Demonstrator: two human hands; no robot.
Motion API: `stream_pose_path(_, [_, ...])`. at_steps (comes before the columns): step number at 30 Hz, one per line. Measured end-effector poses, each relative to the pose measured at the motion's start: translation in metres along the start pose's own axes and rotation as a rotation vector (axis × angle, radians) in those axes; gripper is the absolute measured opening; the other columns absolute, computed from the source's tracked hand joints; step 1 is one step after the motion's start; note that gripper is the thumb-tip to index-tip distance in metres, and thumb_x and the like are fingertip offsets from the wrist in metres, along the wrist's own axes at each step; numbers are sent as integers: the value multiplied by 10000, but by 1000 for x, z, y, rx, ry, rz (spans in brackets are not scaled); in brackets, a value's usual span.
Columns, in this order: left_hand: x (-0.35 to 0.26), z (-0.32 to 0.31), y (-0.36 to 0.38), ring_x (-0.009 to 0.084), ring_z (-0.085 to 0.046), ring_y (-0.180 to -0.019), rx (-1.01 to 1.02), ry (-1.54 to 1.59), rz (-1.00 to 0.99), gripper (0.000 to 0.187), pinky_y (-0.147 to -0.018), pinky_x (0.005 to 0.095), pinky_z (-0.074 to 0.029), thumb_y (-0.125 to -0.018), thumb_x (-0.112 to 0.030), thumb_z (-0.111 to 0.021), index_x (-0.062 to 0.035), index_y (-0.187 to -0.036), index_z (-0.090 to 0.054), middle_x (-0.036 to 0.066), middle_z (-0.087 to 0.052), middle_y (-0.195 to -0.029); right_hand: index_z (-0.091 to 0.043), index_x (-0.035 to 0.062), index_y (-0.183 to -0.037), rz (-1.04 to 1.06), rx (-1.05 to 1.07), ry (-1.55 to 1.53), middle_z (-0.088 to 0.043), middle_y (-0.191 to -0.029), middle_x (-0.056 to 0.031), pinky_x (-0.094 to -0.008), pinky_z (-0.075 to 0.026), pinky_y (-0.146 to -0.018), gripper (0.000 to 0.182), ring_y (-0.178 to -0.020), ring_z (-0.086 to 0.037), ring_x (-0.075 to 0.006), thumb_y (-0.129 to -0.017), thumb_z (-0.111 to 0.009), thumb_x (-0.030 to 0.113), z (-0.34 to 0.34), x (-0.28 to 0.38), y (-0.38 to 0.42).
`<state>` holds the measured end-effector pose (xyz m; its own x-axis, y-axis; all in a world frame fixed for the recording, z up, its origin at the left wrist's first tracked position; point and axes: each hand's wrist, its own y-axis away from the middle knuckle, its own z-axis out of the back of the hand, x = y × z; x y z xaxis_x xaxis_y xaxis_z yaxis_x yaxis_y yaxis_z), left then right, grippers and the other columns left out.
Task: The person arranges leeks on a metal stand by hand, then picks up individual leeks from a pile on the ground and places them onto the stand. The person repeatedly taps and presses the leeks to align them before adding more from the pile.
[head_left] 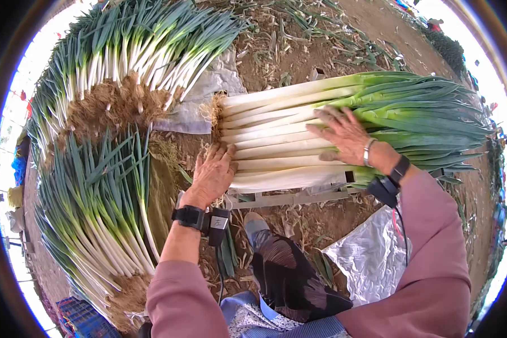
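A wide bundle of long leeks [281, 135] lies side by side on a low metal frame [298, 198], white stalks to the left and green leaves to the right. My left hand [213, 172] rests against the root ends at the bundle's lower left, fingers somewhat spread. Across the middle of the stalks, where white turns green, my right hand [343, 135] lies with its fingers apart. Neither hand is wrapped round a stalk. Brown roots [216, 112] stick out at the bundle's upper left end.
Piles of untrimmed leeks with roots [146, 50] stand at the upper left, and more leeks [98, 203] lie at the lower left. A silvery sheet [366, 253] is on the ground at the lower right. Leaf scraps [298, 34] litter the soil beyond the frame.
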<state>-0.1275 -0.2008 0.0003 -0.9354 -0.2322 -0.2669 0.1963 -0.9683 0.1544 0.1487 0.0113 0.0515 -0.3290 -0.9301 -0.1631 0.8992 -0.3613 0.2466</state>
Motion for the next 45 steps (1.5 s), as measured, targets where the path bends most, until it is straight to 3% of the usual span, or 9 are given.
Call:
stream_pose_path(8, [-2, 2, 1, 298, -271, -1392, 12, 41, 17, 497, -1122, 546, -187, -961, -299, -415, -109, -1419, -374, 153, -364, -1467, -392, 278, -1417, -215, -261, 265, -233, -1536, -89, -566, -90, -1140, 632, -1410, -189, -333, -877, -425, 603, -22, -7, 104])
stream_pose_path(16, [-16, 6, 5, 323, -220, -1412, 42, -114, -29, 559, -1147, 496, -111, -975, -408, -367, -51, -1405, -390, 206, -310, -1485, -365, 296, -1432, -10, -395, 234, -256, -1526, -88, -559, -113, -1128, 621, -1410, -185, -337, -894, -363, 606, -15, -42, 88])
stream_pose_path(21, [-48, 14, 23, 351, -523, -1048, -201, -8, -223, 360, -926, 440, -416, -922, -232, -542, 23, -1174, -566, 183, -539, -1108, -370, 282, -1430, -62, -348, 178, -265, -1524, -65, -533, -89, -1142, 674, -1412, -189, -308, -851, -432, 621, -17, -33, 92])
stream_pose_path(27, [-42, 5, 14, 340, -562, -951, -235, -24, -83, 309, -825, 437, -441, -916, -266, -535, 16, -1020, -606, 176, -558, -1005, -409, 232, -1407, -53, -361, 178, -283, -1514, -89, -542, -93, -1136, 687, -1406, -203, -330, -886, -297, 666, -14, -34, 92])
stream_pose_path(36, [-49, -7, 23, 347, -498, -1088, -248, -25, 12, 295, -986, 520, -327, -936, -261, -482, -8, -988, -625, 193, -521, -1135, -416, 228, -1405, -135, -459, 41, -301, -1504, -66, -524, -100, -1144, 603, -1406, -205, -305, -920, -367, 583, -13, -20, 77])
stream_pose_path(38, [-48, -9, 23, 386, -442, -1209, -461, -215, -134, 308, -1067, 526, -269, -945, -264, -465, -3, -990, -622, 249, -469, -1285, -483, 174, -1343, -84, -549, 29, -355, -1453, -109, -516, -164, -1128, 550, -1367, -262, -321, -921, -431, 522, -11, -7, 51])
stream_pose_path(39, [-44, -8, 20, 428, -386, -1269, -351, -59, -130, 316, -1110, 513, -229, -951, -266, -457, 5, -1006, -609, 292, -392, -1373, -520, 137, -1279, -42, -540, -66, -384, -1411, -126, -500, -215, -1101, 507, -1318, -313, -319, -902, -488, 475, -15, -3, 37])
stream_pose_path(41, [-41, -10, 18, 441, -396, -1254, -300, 5, -113, 311, -1099, 505, -252, -951, -261, -458, 6, -1020, -601, 297, -399, -1364, -585, 65, -1023, 61, -666, -55, -495, -1156, -130, -430, -369, -965, 324, -1101, -457, -286, -832, -619, 325, -10, 5, 16])
stream_pose_path(45, [-39, -8, 16, 454, -438, -1203, -253, 80, -89, 289, -1027, 493, -346, -951, -247, -459, 5, -1057, -553, 307, -439, -1318, -549, 88, -874, 72, -635, -110, -464, -874, -66, -376, -442, -794, 209, -907, -503, -248, -797, -654, 251, -22, 7, 12])
